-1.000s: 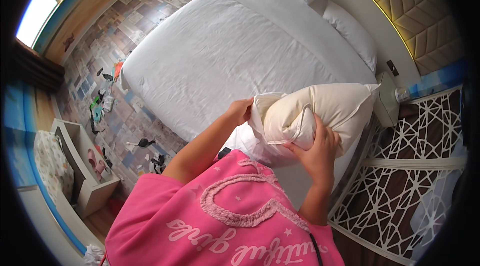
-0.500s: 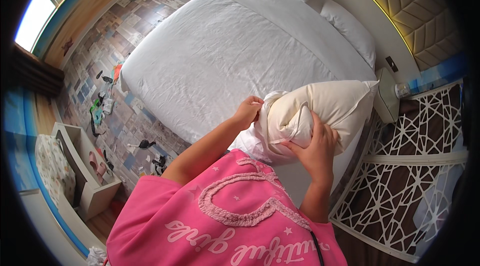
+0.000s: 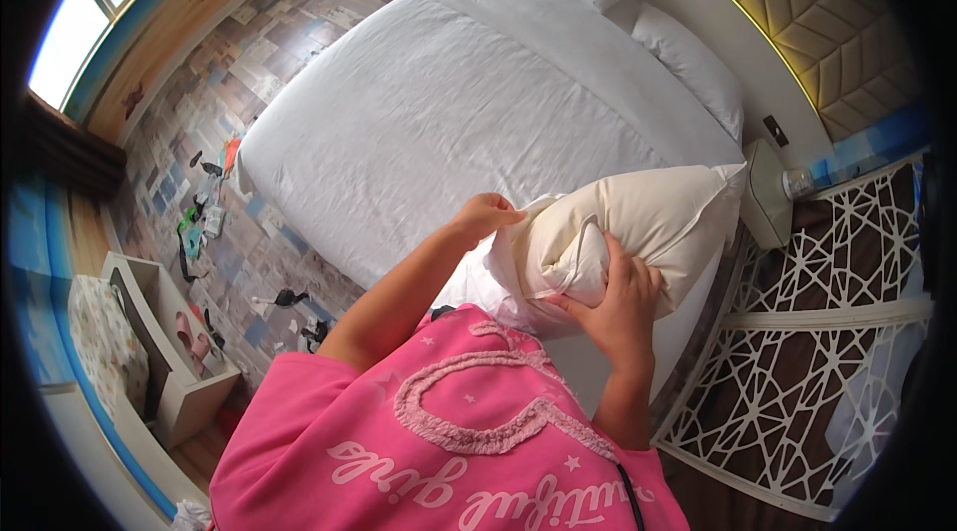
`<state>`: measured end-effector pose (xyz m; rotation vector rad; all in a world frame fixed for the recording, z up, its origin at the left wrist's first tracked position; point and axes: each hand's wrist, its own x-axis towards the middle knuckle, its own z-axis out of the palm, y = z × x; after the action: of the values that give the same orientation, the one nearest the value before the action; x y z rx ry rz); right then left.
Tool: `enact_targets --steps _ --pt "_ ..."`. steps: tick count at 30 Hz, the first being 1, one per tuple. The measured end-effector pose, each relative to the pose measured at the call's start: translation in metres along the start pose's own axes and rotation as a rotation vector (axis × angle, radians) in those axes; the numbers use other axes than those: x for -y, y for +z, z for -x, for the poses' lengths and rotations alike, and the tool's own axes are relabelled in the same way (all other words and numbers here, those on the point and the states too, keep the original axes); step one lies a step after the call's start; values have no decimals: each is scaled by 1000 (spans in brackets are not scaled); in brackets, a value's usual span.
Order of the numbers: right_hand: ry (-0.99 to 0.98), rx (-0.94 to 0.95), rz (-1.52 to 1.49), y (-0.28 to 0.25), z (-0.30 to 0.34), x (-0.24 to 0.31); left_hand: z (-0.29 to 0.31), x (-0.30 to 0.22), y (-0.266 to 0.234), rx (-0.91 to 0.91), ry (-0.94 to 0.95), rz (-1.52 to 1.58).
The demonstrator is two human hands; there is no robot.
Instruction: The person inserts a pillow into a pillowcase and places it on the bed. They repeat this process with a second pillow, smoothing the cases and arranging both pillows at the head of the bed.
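A cream pillow (image 3: 663, 212) lies over the near right corner of the bed, its near end folded in on itself. Around that end is a bunched white pillowcase (image 3: 486, 275), which hangs down against my front. My left hand (image 3: 486, 216) pinches the pillowcase's upper edge between thumb and fingers. Lower and to the right, my right hand (image 3: 620, 300) grips the folded end of the pillow, thumb beneath and fingers over the top. The pillowcase's lower part is partly hidden behind my shirt.
The bed (image 3: 419, 112) has a smooth white cover and white pillows (image 3: 688, 62) at its head. A bedside table (image 3: 766, 194) stands at the right, near a white lattice screen (image 3: 797, 371). Scattered small items (image 3: 204, 207) lie on the floor left, beyond an open white cabinet (image 3: 189, 381).
My left hand has shifted slightly left, and the pillowcase edge looks more spread beside it. My right hand and the folded pillow end have moved a little left and down.
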<state>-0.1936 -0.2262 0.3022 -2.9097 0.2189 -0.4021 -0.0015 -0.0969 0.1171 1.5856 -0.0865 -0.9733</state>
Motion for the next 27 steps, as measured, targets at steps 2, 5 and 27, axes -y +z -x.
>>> enact_targets --steps 2,5,27 --pt "-5 -15 -8 1 1 -1 -1 -9 -8 -19 10 10" --pt "-15 -45 -9 2 3 -2 1 -20 -14 17 -10 64" --pt "-255 3 -135 -17 -19 -7 36 -44 17 -33 227 -184"
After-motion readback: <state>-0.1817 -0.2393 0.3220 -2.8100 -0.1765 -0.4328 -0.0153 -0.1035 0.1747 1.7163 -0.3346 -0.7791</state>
